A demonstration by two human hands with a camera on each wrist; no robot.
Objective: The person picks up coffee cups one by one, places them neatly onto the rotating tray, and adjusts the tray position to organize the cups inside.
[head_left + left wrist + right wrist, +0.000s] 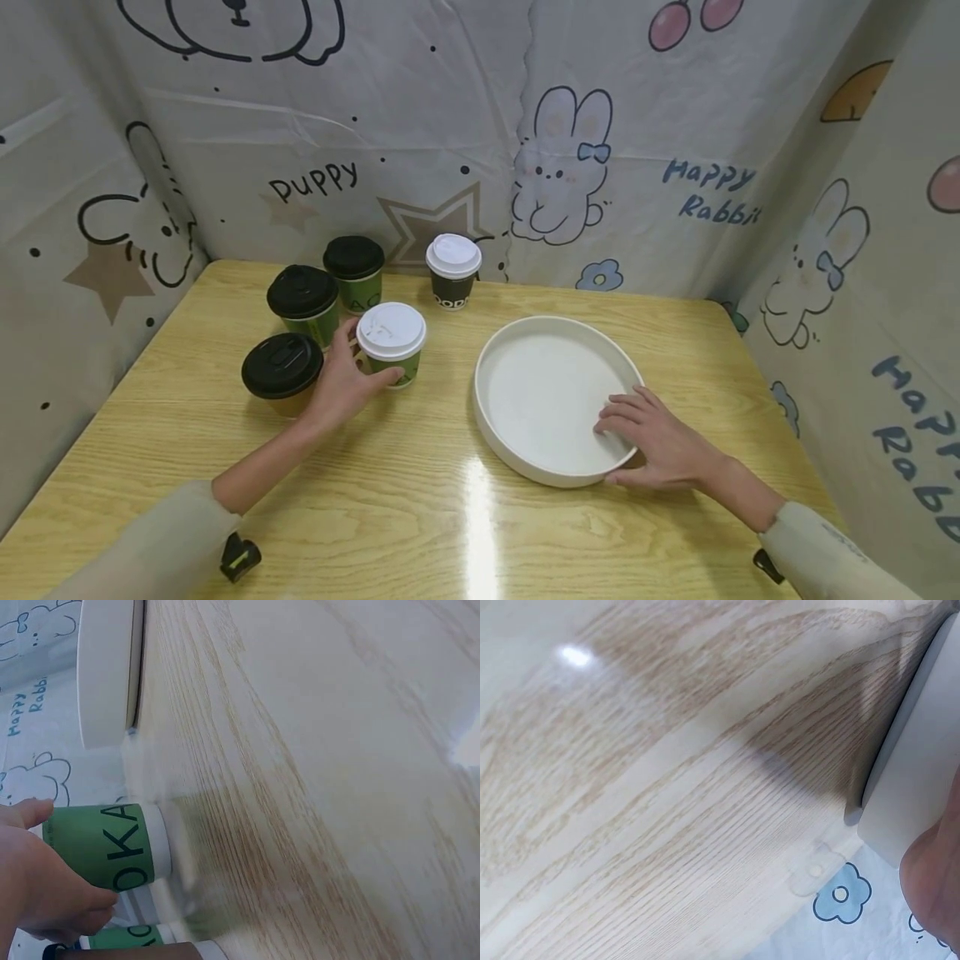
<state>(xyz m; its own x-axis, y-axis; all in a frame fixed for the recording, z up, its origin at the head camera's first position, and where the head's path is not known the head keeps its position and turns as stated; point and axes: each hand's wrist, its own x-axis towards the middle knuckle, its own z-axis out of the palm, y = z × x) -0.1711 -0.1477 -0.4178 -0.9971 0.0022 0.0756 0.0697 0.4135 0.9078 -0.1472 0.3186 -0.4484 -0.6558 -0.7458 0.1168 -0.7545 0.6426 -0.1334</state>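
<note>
White-lidded green cup grasped in left hand toward back edge of bench, near tray pinched in right hand.

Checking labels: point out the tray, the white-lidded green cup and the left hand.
Tray (551,396), head view, bare inner floor.
White-lidded green cup (391,330), head view, lid top.
Left hand (348,380), head view, back.

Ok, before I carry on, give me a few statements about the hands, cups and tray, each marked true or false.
1. The left hand holds the green cup with the white lid. True.
2. The right hand touches nothing. False: it holds the round white tray at its edge.
3. Three black-lidded cups show in the head view. True.
4. A cup stands inside the tray. False: all are outside it.
</note>
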